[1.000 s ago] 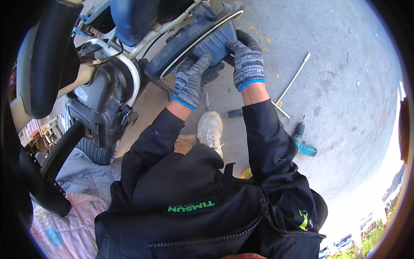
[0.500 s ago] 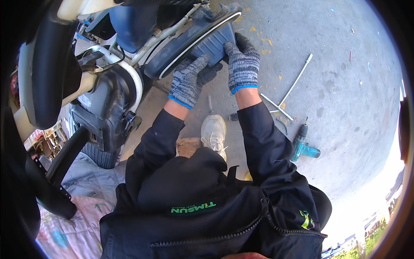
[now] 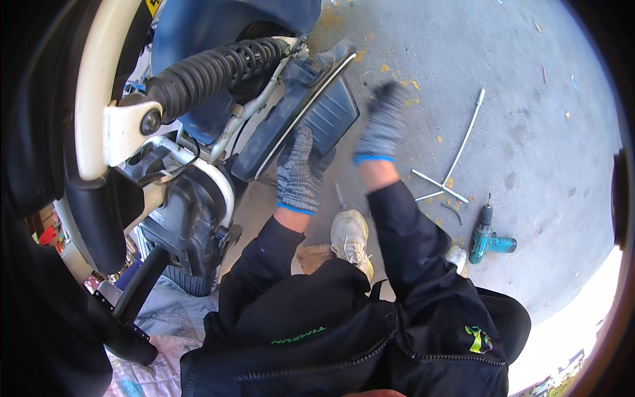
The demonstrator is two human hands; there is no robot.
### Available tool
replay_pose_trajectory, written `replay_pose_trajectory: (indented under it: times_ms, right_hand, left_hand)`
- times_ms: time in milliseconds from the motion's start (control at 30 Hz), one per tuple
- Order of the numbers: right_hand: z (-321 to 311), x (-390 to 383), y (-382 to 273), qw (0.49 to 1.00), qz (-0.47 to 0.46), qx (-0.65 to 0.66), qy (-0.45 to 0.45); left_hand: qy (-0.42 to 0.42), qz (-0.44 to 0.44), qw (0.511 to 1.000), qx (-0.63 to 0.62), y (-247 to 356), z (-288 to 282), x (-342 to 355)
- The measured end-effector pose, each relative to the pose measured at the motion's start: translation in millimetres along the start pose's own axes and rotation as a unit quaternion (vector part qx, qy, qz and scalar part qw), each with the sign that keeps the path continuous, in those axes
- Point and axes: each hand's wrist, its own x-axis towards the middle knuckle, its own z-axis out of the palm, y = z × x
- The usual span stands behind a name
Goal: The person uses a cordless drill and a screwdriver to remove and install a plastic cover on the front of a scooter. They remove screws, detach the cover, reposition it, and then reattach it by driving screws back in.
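Note:
A black plastic scooter panel (image 3: pixel 334 114), with a ribbed flat part and a pale strip along its edge, sits slanted against the scooter's frame (image 3: pixel 251 106). My left hand (image 3: pixel 299 173), in a grey knit glove with a blue cuff, grips the panel's near edge; its thumb lies on top and the other fingers go partly out of sight underneath. Just right of the panel, apart from it, is my right hand (image 3: pixel 383 126) in a matching glove. Motion smears its fingers, and nothing can be made out in them.
The tipped scooter fills the left side, with its shock absorber (image 3: pixel 215 73) and rear wheel (image 3: pixel 188 278). A cross-shaped wrench (image 3: pixel 463 139) and a teal power drill (image 3: pixel 489 243) lie on the concrete floor at right. My shoe (image 3: pixel 350 238) stands beside a brown block (image 3: pixel 313 258).
My right hand has come off the panel and moved to its right. My left hand keeps its hold. The whole view has shifted, showing more of the shock absorber.

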Motion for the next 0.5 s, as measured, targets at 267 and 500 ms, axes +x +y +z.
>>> replay_pose_trajectory:
  times_ms: [267, 500]
  right_hand:
    - [17.3, 0.1, 6.5, 0.994, 0.018, 0.000, -0.107]
    - [-1.7, -1.2, 21.8, 0.957, 0.064, 0.160, -0.232]
  left_hand:
    - [0.011, -0.006, 1.000, 0.009, -3.8, -19.1, 5.4]
    - [-0.007, 0.088, 0.989, 0.117, -20.7, -27.4, 16.6]
